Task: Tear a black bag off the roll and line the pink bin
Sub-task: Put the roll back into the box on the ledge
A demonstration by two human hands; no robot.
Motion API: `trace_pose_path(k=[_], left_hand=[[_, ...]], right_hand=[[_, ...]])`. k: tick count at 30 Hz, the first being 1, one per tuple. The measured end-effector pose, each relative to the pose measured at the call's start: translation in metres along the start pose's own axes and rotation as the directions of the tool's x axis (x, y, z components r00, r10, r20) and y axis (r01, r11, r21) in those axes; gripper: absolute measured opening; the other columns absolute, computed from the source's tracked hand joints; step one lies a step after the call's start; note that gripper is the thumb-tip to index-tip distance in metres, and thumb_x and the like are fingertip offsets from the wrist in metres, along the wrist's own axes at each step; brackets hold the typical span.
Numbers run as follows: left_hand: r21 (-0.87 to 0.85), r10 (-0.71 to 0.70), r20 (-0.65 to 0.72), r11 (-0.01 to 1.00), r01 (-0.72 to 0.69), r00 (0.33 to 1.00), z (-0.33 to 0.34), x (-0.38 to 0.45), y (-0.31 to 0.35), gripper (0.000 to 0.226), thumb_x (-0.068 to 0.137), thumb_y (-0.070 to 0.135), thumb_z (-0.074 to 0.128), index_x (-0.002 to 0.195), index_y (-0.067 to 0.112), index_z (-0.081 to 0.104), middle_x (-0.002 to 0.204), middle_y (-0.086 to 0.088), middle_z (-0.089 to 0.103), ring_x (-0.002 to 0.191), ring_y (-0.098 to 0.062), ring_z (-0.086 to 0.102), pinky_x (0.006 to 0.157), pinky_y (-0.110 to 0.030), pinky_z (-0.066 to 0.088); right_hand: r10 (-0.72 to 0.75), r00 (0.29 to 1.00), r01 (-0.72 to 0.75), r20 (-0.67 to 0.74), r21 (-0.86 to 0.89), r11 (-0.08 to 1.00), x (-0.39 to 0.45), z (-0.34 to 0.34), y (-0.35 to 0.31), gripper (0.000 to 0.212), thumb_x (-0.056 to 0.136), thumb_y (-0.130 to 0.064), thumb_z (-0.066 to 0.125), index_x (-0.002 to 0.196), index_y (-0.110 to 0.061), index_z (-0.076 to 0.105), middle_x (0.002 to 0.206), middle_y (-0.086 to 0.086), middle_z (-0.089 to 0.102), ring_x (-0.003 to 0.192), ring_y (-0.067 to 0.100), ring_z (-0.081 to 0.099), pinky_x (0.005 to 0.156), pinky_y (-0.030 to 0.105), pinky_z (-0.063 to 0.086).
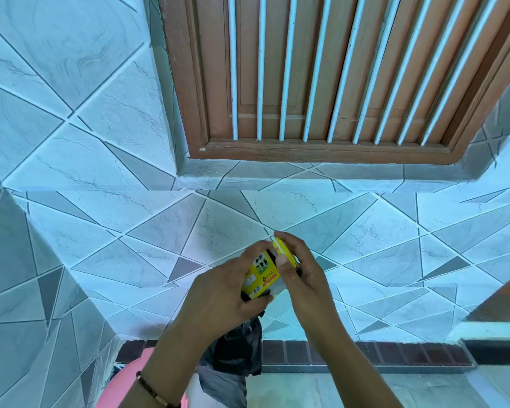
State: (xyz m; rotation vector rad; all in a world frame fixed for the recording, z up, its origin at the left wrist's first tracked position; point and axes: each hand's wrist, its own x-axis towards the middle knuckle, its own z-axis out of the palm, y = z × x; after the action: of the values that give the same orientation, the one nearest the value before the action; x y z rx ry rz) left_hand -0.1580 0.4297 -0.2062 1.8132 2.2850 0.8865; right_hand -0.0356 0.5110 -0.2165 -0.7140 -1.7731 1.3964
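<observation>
Left hand (218, 293) grips the yellow-labelled bag roll (261, 275) | right hand (299, 269) pinches its top end | black bag (236, 348) dangles below | pink bin (130, 378) bottom-left

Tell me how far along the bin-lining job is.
Done: black bag film hangs loose below the yellow-labelled roll. In hand: left hand grips the roll, right hand pinches its top. Whether the bag is torn off cannot be told. Left: lining the pink bin.

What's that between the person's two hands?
In the head view, a roll of black bags in a yellow label sits between the left hand and right hand; a loose black bag hangs below it.
</observation>
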Motion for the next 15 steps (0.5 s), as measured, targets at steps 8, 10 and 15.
trace_pose_path(k=[8,10,15], left_hand=[[-0.017,0.0,0.004,1.0,0.0,1.0,0.0002,-0.0024,0.0029,0.086,0.076,0.051,0.06,0.126,0.066,-0.008,0.101,0.013,0.065,0.086,-0.011,0.062,0.076,-0.026,0.051],[-0.017,0.004,0.006,1.0,-0.004,1.0,-0.0002,-0.0037,0.0027,0.085,0.076,0.051,0.06,0.125,0.067,-0.007,0.101,0.012,0.065,0.085,-0.012,0.061,0.074,-0.025,0.05],[-0.014,0.028,0.026,1.0,-0.028,0.999,-0.0034,-0.0059,0.0023,0.075,0.074,0.054,0.053,0.126,0.064,0.0,0.096,0.01,0.065,0.071,-0.005,0.047,0.066,-0.019,0.044]], right_hand=[[-0.159,0.986,0.167,0.054,-0.243,0.956,-0.0047,0.0012,-0.0001,0.039,0.088,-0.062,0.03,0.127,-0.061,0.035,0.135,-0.016,0.045,0.126,-0.003,0.041,0.097,0.01,0.038],[-0.193,0.979,0.206,0.071,-0.299,0.932,-0.0064,0.0004,0.0035,0.043,0.088,-0.061,0.031,0.131,-0.055,0.033,0.137,-0.01,0.044,0.125,-0.003,0.042,0.096,0.013,0.042],[-0.22,0.969,0.246,0.112,-0.39,0.887,-0.0079,-0.0013,0.004,0.053,0.087,-0.063,0.029,0.138,-0.047,0.03,0.143,-0.015,0.037,0.127,-0.006,0.04,0.093,0.016,0.044]])
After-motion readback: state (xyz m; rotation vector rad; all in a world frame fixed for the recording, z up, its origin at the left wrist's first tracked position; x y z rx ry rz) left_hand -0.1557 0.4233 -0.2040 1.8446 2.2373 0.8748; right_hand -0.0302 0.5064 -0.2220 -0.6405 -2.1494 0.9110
